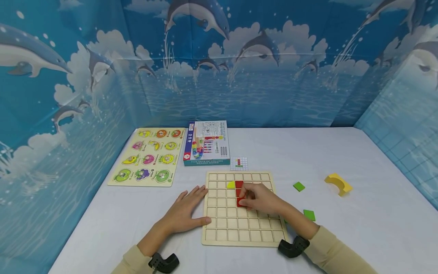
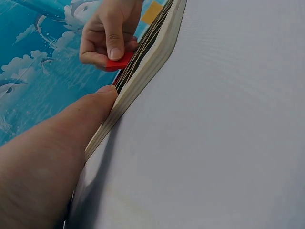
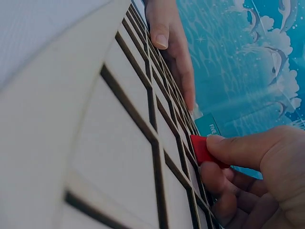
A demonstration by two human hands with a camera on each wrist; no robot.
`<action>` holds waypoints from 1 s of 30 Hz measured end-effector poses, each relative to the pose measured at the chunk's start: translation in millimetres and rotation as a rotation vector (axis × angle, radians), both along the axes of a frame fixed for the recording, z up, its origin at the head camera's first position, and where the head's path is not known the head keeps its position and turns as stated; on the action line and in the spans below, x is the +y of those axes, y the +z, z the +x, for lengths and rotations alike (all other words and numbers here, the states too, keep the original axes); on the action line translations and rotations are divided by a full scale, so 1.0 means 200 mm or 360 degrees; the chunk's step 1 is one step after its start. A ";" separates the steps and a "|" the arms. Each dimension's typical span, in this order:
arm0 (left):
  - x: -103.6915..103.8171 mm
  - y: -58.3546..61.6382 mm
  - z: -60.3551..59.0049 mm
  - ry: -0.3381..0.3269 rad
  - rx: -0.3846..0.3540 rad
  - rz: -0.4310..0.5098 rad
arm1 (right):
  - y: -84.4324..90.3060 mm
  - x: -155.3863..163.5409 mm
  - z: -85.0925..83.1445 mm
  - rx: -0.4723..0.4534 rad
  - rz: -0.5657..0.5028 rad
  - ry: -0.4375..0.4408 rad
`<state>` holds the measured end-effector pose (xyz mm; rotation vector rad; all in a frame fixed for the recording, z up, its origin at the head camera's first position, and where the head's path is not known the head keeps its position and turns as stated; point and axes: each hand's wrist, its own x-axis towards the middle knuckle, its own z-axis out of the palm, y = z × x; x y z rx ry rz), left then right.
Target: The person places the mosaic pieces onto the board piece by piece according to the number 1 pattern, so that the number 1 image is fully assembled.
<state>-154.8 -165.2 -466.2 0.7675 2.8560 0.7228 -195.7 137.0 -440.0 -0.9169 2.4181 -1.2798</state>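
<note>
Pinching a red tile (image 1: 240,202) btwn thumb and fingertips, right hand (image 1: 261,199) sits over the wooden grid board (image 1: 239,228), approx mid-board, 3rd–4th row from the far edge. Right wrist view shows the tile (image 3: 204,149) held tilted, one edge down at the grid lines, thumb on top, other fingers curled under. Left wrist view: same tile (image 2: 119,62) gripped by thumb + index of the right hand (image 2: 108,33), just above the board edge (image 2: 147,62).

Left hand (image 1: 186,210) lies flat on the table (image 1: 359,236), fingers spread and straight, thumb tip touching the board's left edge; holds nothing. Seen also in right wrist view w/ fingers (image 3: 164,28) along the board's far side.

On the board already: another red tile (image 1: 239,185) in row 2, touching a yellow quarter-round piece (image 1: 230,185) just left of it. Red stack runs down from there toward the pinched tile; exact cell of the held tile can't tell, hand covers it.

Rest: small pattern card (image 1: 238,163) just beyond the board's far edge. Beaded-box toy carton (image 1: 207,142) behind it, fruit peg puzzle (image 1: 147,156) to its left. Right of the board: two green square tiles (image 1: 299,186) (image 1: 309,215), well apart from a yellow arch block (image 1: 338,183). Dolphin-print backdrop (image 1: 260,57) all around. Beige sleeves and black wrist cam mounts on both arms.
</note>
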 end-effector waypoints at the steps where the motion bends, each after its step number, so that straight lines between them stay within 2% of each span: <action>1: 0.00 0.00 0.00 -0.0002 0.0003 0.0007 | 0.00 0.00 0.00 0.0034 0.0013 -0.0002; 6: 0.00 0.00 0.00 0.0005 -0.0005 0.0006 | -0.01 0.00 -0.01 0.0187 0.0057 -0.0020; 9: 0.00 0.00 0.00 0.0011 -0.0005 -0.0006 | -0.01 0.00 -0.01 0.0232 0.0081 -0.0034; 22: 0.00 -0.01 0.00 0.0003 -0.0002 -0.0007 | -0.02 -0.01 0.00 0.0368 0.0171 -0.0065; 30: 0.00 -0.01 -0.01 -0.0003 0.0015 -0.0006 | -0.02 -0.01 0.01 0.0356 0.0181 -0.0086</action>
